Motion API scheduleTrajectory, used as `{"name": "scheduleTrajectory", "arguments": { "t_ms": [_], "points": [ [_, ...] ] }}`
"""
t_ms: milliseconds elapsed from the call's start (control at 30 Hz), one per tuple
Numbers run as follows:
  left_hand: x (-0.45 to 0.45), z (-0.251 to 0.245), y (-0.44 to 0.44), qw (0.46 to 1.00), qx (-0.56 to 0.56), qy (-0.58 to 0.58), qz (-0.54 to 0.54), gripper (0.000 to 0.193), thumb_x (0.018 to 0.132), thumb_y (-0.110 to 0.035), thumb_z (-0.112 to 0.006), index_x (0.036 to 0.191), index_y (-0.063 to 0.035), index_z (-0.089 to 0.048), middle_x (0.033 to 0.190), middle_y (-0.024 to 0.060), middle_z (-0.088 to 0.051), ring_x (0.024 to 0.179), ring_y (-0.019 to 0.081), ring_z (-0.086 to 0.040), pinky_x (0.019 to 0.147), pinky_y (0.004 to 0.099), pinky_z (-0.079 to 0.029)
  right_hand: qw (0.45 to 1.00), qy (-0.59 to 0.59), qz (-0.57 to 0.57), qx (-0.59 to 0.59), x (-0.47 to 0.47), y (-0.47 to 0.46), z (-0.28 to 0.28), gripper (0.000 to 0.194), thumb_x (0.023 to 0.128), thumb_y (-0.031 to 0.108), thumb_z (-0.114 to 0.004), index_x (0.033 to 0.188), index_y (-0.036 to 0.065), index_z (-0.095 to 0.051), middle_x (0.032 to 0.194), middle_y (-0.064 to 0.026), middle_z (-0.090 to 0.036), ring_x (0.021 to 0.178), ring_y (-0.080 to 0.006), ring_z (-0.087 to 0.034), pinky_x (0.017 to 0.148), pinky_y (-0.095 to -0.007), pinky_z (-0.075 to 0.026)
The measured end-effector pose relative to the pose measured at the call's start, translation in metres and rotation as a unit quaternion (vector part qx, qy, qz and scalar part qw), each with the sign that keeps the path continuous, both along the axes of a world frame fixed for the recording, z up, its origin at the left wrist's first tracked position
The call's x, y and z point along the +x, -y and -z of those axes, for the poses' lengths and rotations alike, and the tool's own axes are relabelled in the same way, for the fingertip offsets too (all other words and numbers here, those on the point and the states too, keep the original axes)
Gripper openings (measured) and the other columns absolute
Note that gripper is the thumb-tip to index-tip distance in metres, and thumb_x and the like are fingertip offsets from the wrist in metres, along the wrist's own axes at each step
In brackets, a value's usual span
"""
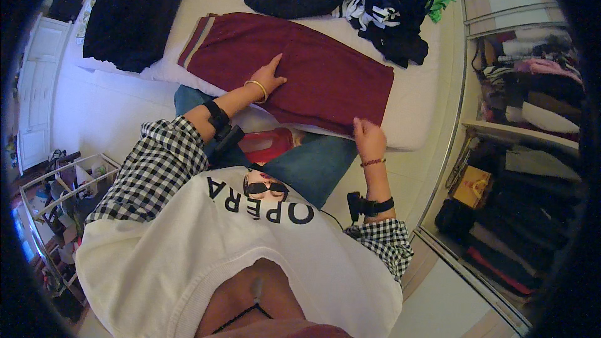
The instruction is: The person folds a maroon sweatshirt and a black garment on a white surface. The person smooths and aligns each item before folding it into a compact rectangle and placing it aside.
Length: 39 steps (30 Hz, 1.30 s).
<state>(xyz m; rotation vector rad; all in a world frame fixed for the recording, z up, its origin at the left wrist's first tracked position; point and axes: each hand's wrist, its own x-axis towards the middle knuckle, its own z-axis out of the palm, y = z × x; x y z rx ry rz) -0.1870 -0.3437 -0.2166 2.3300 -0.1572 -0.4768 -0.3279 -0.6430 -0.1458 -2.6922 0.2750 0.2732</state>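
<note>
A dark red garment (300,65) with a striped band at its left end lies spread on the white-covered bed (413,122). My left hand (270,75) rests on the middle of the cloth near its lower edge, fingers apart, thumb out to the right. At the garment's lower right edge, my right hand (368,136) has its fingers curled on the cloth's rim; it is slightly blurred, and the fingertips are partly hidden. Both forearms wear black straps with small devices.
Dark folded cloth (131,19) lies at the bed's left, and a pile of dark clothes (389,0) at the back right. Open wardrobe shelves (521,131) with clothes stand on the right. A metal-framed rack (70,178) with mixed items is at the left.
</note>
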Motion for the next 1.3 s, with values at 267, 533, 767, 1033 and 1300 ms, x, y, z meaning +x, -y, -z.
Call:
{"name": "scheduleTrajectory", "arguments": {
  "t_ms": [267,533,767,1033,1300],
  "points": [
    [-0.003,0.014,-0.006,1.0,-0.01,0.009,0.005,0.086,0.075,-0.022,-0.068,0.143,-0.0188,-0.016,0.116,0.0239,-0.055,0.109,0.0384,-0.052,0.093,0.0407,-0.042,0.967,0.11,-0.052,-0.223,0.125,-0.01,0.068,0.064,0.088,0.046,-0.046,0.139,0.011,-0.031,0.148,-0.0073,-0.022,0.137,-0.0253,-0.017,0.108,-0.0549,-0.012],
    [-0.005,-0.025,-0.003,0.999,0.049,-0.009,0.02,0.086,0.076,-0.03,-0.069,0.143,-0.0239,-0.016,0.115,0.0249,-0.055,0.104,0.0403,-0.055,0.09,0.0429,-0.044,0.932,0.096,0.149,-0.317,0.1,0.114,0.074,0.06,0.088,0.045,-0.047,0.133,0.006,-0.04,0.142,-0.0116,-0.032,0.133,-0.0275,-0.026,0.1,-0.0576,-0.027],
    [-0.048,-0.046,0.034,0.868,0.13,0.365,0.311,0.067,0.078,-0.033,-0.062,0.137,-0.0208,-0.034,0.14,0.0081,-0.035,0.131,0.0314,-0.028,0.107,0.0525,-0.02,0.958,0.197,-0.079,-0.191,0.023,-0.026,0.073,0.065,0.084,0.05,-0.048,0.138,0.016,-0.036,0.146,-0.0103,-0.026,0.135,-0.0315,-0.022,0.107,-0.0562,-0.013],
    [-0.03,-0.003,-0.022,0.86,0.204,0.285,0.371,0.074,0.079,-0.045,-0.058,0.141,-0.0224,-0.026,0.148,0.0037,-0.024,0.137,0.0243,-0.018,0.109,0.0525,-0.012,0.968,0.072,0.022,-0.238,-0.028,0.055,0.103,0.056,0.092,0.038,-0.042,0.142,0.022,-0.025,0.147,-0.0061,-0.025,0.134,-0.0281,-0.025,0.107,-0.0535,-0.017],
    [-0.017,-0.037,-0.005,0.895,0.223,0.178,0.342,0.054,0.083,-0.032,-0.057,0.131,-0.0125,-0.044,0.132,0.0058,-0.045,0.127,0.0257,-0.035,0.104,0.0498,-0.026,0.98,0.132,0.134,0.066,0.0,0.082,0.098,0.058,0.085,0.033,-0.056,0.132,0.003,-0.04,0.126,-0.0183,-0.05,0.114,-0.0312,-0.049,0.096,-0.0389,-0.038]
  ]
}}
